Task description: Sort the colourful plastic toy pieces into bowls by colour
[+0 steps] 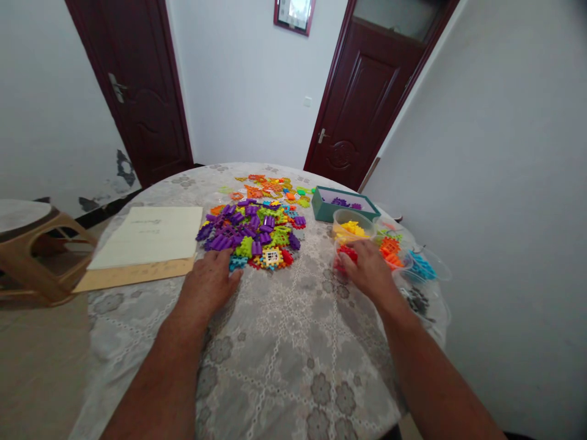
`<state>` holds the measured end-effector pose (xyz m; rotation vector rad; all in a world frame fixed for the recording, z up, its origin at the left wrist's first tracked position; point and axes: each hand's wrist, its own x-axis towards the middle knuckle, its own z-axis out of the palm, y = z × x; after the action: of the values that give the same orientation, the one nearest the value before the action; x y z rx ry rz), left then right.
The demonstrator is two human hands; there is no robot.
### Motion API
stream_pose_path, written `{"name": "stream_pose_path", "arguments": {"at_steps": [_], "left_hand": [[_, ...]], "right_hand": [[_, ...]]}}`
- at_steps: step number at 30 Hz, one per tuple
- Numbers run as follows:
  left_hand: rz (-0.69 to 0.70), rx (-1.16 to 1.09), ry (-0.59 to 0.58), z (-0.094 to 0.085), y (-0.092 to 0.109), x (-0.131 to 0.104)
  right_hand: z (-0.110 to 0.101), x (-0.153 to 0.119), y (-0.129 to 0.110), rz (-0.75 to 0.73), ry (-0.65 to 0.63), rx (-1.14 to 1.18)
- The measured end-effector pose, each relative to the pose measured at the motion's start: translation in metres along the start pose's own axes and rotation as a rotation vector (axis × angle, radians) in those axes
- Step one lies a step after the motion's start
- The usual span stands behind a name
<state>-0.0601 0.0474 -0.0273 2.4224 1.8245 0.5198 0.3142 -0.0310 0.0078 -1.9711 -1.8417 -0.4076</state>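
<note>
A heap of plastic toy building pieces (250,227), mostly purple and lime green, lies on the table in front of me. My left hand (211,278) rests palm down at the heap's near left edge, thumb apart from the fingers. Over a clear tub of red pieces (340,264) is my right hand (368,269). A red building piece (350,253) shows between its thumb and fingers, whose tips are partly hidden. Just behind stands a round tub of yellow pieces (352,228). Beside the right hand is a tub of orange pieces (391,247).
Tubs of blue pieces (422,265) and dark grey pieces (416,300) stand at the right edge. A green box (323,211) holds purple pieces. Orange and yellow pieces (268,186) lie behind the heap. Paper sheets (147,238) lie left; a stool (43,250) stands beside the table.
</note>
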Motion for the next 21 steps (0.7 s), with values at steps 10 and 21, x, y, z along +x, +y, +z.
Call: {"name": "stream_pose_path", "arguments": {"at_steps": [10, 21], "left_hand": [[-0.004, -0.003, -0.002, -0.002, 0.000, 0.000], [-0.051, -0.025, 0.002, -0.004, 0.007, -0.001]], "right_hand": [[-0.004, -0.025, -0.014, 0.023, -0.113, -0.159], [0.028, 0.024, -0.099, -0.176, -0.264, 0.510]]}}
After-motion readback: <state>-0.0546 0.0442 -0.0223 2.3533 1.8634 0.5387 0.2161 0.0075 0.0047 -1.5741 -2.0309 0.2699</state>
